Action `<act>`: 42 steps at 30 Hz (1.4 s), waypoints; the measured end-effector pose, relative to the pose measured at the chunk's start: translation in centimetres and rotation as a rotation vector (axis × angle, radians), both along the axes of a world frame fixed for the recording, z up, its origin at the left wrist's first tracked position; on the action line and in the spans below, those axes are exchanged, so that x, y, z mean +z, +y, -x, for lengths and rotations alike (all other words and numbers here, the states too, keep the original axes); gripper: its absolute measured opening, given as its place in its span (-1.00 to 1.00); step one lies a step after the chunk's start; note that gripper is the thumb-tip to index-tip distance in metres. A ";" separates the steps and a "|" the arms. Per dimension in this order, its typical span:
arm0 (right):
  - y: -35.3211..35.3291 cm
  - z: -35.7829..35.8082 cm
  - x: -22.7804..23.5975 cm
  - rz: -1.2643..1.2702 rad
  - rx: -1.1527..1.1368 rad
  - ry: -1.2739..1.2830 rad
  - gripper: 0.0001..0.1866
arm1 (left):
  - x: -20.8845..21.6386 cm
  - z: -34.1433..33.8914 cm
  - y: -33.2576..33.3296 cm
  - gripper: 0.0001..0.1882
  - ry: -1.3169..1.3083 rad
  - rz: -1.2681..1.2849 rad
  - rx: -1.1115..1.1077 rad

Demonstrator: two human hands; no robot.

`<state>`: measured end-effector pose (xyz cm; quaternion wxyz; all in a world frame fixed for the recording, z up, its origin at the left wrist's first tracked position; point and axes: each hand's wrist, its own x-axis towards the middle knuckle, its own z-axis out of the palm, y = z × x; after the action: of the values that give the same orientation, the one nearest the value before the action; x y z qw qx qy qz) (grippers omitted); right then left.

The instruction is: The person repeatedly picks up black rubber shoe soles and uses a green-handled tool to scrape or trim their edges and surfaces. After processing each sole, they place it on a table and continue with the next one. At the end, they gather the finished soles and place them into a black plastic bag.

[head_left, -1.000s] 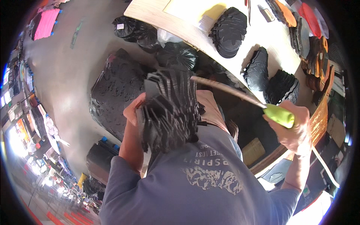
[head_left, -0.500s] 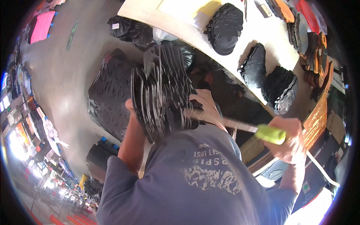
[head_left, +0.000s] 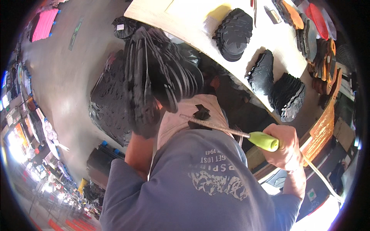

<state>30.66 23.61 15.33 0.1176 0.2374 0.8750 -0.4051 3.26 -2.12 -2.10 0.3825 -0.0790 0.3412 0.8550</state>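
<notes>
A bundle of black shoe soles (head_left: 165, 73) hangs fanned out over the floor at the left, its ridged edges blurred. My left hand (head_left: 158, 104) grips it from below, mostly hidden behind the soles. My right hand (head_left: 283, 146) is closed round the lime-green handle of a long, narrow, speckled file-like tool (head_left: 216, 126). Its tip lies over my lap, apart from the soles. A small black scrap (head_left: 201, 112) rests on my pale-covered lap close to that tip.
A pale table (head_left: 185, 23) ahead bears stacks of black soles (head_left: 234, 34) and more soles (head_left: 287, 94) at the right. Beside my left arm lies a large black pile of soles (head_left: 110, 104). A pale cord (head_left: 323, 179) runs behind my right hand.
The sole bundle has swung up and away, turning and fanning out. The tool has drawn back from the soles and lowered across my lap. A black scrap now shows on my lap.
</notes>
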 end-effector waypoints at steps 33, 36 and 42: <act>-0.7 -3.9 1.3 0.126 -0.312 -0.122 -0.77 | 0.8 -4.6 -4.0 -0.24 -0.089 0.087 -0.290; -1.3 -3.3 0.4 0.048 -0.124 -0.059 -0.77 | 0.0 -2.9 -1.8 -0.24 -0.078 0.029 -0.145; -2.1 -2.4 -0.6 0.011 -0.146 0.074 -0.81 | -2.2 0.2 0.3 -0.24 0.178 0.135 0.114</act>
<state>33.01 21.51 14.68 0.0566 0.2849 0.8568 -0.4260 3.10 -1.79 -4.27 0.2952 -0.0474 0.4256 0.8541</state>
